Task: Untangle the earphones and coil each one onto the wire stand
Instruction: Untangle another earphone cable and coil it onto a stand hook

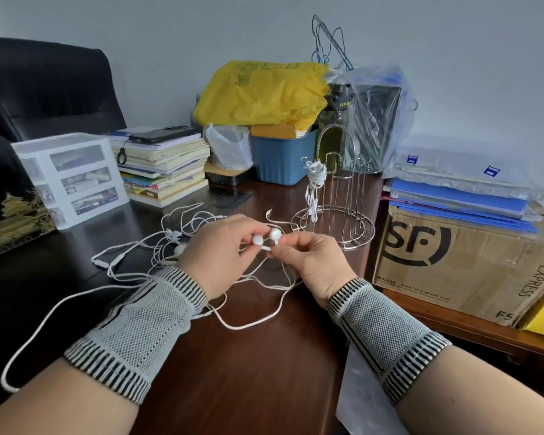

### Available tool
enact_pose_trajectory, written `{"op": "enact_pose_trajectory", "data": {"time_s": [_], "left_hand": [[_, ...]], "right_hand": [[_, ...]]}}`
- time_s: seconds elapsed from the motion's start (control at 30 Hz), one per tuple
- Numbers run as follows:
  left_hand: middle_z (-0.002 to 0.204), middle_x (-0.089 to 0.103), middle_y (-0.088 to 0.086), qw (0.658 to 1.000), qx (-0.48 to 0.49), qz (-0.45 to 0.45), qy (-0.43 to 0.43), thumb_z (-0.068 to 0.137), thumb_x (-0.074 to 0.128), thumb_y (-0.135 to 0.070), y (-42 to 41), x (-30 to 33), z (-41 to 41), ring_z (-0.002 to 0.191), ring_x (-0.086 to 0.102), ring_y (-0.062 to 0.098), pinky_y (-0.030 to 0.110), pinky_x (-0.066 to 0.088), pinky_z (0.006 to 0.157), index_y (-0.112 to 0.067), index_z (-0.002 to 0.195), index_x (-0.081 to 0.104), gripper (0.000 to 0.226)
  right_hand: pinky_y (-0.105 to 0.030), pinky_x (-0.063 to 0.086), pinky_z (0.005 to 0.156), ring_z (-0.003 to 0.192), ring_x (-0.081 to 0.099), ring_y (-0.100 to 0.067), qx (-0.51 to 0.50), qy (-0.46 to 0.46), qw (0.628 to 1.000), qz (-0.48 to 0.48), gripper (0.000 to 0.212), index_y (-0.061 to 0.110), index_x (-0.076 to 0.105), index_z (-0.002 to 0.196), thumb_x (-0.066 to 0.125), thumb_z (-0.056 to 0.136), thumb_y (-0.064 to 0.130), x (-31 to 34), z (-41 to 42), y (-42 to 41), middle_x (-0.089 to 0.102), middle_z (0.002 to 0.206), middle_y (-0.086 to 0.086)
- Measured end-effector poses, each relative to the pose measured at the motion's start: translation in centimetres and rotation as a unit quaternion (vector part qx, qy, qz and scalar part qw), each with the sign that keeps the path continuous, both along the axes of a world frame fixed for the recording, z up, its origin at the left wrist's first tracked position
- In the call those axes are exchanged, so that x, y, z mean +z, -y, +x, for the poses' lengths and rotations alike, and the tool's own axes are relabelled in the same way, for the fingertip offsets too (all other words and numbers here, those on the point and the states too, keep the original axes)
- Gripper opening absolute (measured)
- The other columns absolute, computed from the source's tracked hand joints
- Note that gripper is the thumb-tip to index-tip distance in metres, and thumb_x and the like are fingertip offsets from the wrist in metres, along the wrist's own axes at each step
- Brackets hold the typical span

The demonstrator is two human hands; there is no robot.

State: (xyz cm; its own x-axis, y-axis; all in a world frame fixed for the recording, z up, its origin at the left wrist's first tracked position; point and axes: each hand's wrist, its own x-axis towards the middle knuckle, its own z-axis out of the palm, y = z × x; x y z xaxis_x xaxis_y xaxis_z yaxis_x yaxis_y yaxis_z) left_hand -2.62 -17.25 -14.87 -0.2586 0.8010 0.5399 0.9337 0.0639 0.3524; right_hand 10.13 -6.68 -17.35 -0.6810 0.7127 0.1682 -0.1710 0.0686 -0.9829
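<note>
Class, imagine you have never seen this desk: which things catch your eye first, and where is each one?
At centre, the left hand and right hand pinch a pair of white earbuds over a tangle of white cables on the dark desk. Behind them stands a wire stand with one coiled earphone on it. A yellow bag sits at the back.

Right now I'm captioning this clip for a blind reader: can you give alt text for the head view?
Two hands, left hand and right hand, pinch a pair of white earbuds above a dark wooden desk, loose white cables tangled at left. Behind stands a wire stand with one earphone already coiled on it.
</note>
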Motion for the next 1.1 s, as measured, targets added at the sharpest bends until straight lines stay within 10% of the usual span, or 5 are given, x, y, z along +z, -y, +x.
{"op": "enact_pose_trajectory", "data": {"time_s": [0.3,0.5,0.8,0.9,1.1], "left_hand": [[0.111,0.066,-0.012,0.972,0.014,0.115,0.206,0.088,0.068,-0.009,-3.6,4.9,2.2,0.091,0.065,-0.007,0.005,0.049,0.078,-0.023,0.120,0.062,0.036],[0.111,0.072,0.003,0.859,-0.081,-0.068,0.501,0.098,0.053,-0.021,-5.6,6.4,4.3,0.103,0.068,0.013,0.037,0.048,0.096,-0.015,0.132,0.055,0.034],[0.054,0.027,-0.007,0.907,-0.113,-0.140,0.381,0.102,0.046,-0.022,-6.8,9.9,5.6,0.045,0.024,0.007,0.022,0.026,0.047,-0.007,0.096,0.066,0.026],[0.053,0.029,-0.006,0.929,-0.088,-0.105,0.345,0.098,0.053,-0.020,-7.5,10.5,4.9,0.043,0.024,0.006,0.019,0.022,0.040,-0.010,0.090,0.068,0.020],[0.053,0.043,0.002,0.955,-0.035,-0.094,0.279,0.092,0.063,-0.029,-9.0,9.4,4.4,0.046,0.034,0.013,0.022,0.029,0.048,-0.010,0.088,0.075,0.023]], "right_hand": [[-0.028,0.031,0.052,0.057,0.041,-0.019,0.023,0.038,0.999,0.018,0.013,0.014,0.069,0.073,0.071,0.083,0.006,4.8,2.4,-3.6,0.068,0.068,-0.006],[-0.022,0.040,0.046,0.047,0.049,-0.012,-0.016,-0.046,0.998,-0.034,0.017,0.010,0.067,0.072,0.065,0.088,0.006,7.5,4.3,-5.1,0.066,0.072,-0.008],[-0.017,0.040,0.037,0.037,0.050,-0.006,-0.137,-0.121,0.978,-0.099,0.012,0.005,0.063,0.075,0.065,0.087,0.002,11.0,6.4,-7.1,0.061,0.061,-0.006],[-0.027,0.051,0.053,0.053,0.058,-0.014,-0.225,0.034,0.968,0.110,0.010,0.011,0.068,0.076,0.071,0.085,0.014,12.1,6.1,-8.5,0.066,0.067,-0.005],[-0.032,0.056,0.079,0.085,0.066,-0.020,-0.235,0.310,0.815,0.430,0.019,0.016,0.071,0.099,0.065,0.090,0.032,13.7,2.9,-10.7,0.071,0.094,-0.004]]}}
